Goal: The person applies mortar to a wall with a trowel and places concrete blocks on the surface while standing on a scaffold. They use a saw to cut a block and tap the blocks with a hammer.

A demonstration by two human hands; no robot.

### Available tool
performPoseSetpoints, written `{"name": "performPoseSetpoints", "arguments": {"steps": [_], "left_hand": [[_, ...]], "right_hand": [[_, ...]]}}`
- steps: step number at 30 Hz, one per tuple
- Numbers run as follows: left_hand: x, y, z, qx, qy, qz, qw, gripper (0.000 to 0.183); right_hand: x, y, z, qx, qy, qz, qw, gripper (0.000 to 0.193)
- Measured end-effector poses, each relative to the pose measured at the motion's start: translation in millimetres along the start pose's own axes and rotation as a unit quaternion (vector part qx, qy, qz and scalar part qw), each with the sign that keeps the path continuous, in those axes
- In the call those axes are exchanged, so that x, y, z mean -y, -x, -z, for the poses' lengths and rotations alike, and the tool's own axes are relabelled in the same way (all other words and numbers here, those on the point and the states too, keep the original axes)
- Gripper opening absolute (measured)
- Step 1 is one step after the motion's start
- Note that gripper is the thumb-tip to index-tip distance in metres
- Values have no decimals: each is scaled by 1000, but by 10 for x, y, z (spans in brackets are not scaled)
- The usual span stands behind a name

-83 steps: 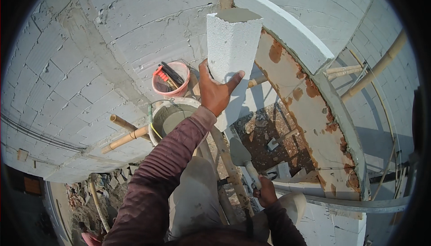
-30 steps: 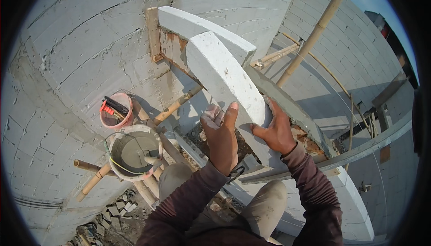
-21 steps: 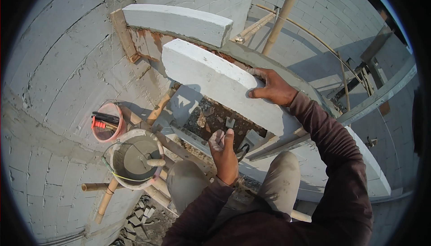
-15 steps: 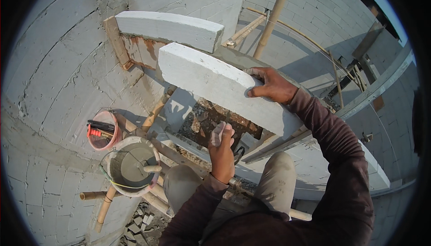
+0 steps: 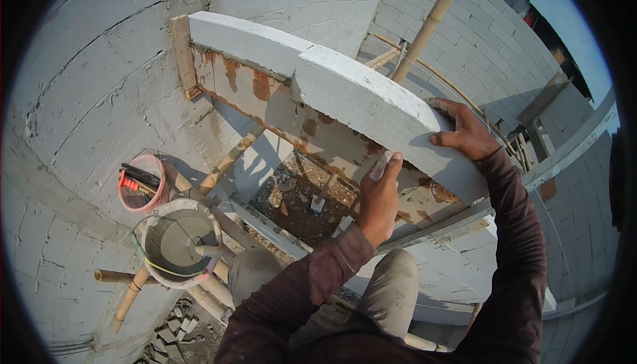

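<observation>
A long light-grey aerated concrete block (image 5: 391,108) lies across the brown-stained form board (image 5: 265,98). Its left end meets a second block (image 5: 245,39) set in line with it. My right hand (image 5: 464,132) grips the upper edge near the right end, thumb on the near face and fingers over the top. Beneath the block's lower edge is my left hand (image 5: 380,201), its dusty fingers curled together and thumb up. Its fingertips reach that edge; whether they touch it I cannot tell. Nothing shows in this hand.
At the left stand a bucket of grey mortar (image 5: 179,241) with a handled tool in it and a pink bucket (image 5: 159,195) of tools. Bamboo poles (image 5: 232,158) cross below. A metal straightedge (image 5: 551,165) slants at the right. Rubble (image 5: 285,185) lies far beneath.
The block has moved right and away from me, down onto the board, end to end with the other block. My right hand travelled with it; my left hand rose to its lower edge.
</observation>
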State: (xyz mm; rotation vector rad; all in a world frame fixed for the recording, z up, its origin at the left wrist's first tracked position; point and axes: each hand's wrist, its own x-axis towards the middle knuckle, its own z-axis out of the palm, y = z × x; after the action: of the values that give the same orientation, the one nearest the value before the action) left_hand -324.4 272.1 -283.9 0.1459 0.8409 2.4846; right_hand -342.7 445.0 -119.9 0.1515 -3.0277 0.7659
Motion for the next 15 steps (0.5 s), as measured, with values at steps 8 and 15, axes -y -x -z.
{"name": "performPoseSetpoints", "arguments": {"steps": [8, 15], "left_hand": [[309, -452, -132, 34, 13, 28, 999, 66], [457, -696, -139, 20, -9, 80, 997, 72]], "right_hand": [[-497, -12, 77, -49, 32, 6, 998, 72], [-943, -100, 23, -44, 23, 5, 999, 70]]}}
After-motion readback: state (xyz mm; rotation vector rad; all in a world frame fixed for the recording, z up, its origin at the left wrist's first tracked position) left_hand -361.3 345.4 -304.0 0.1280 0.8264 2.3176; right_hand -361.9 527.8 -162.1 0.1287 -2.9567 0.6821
